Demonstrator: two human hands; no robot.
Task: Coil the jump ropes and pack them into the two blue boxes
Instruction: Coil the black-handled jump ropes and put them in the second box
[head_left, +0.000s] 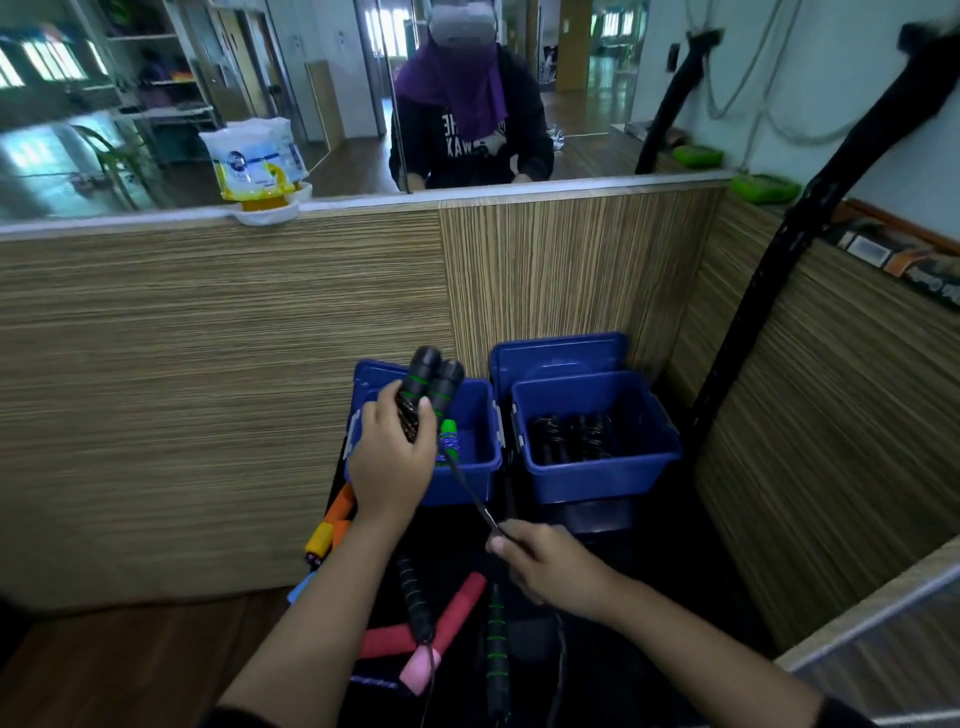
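Note:
My left hand (390, 457) grips the two black, green-ringed handles (434, 382) of a jump rope, held upright over the left blue box (470, 470). Its black cord (470, 491) runs down to my right hand (545, 564), which pinches it taut. A green handle (448, 434) lies inside the left box. The right blue box (597, 467) holds several coiled black ropes (569, 436). More ropes lie below on a dark surface: red handles (457, 608), black handles with green rings (496, 649) and orange and yellow handles (330, 525).
Wood-grain panel walls (234, 364) enclose the corner behind and to the right of the boxes. A mirror above the panel reflects a person (467, 104). A white and yellow bag (257, 161) sits on the ledge. Thick black battle ropes (779, 249) hang at right.

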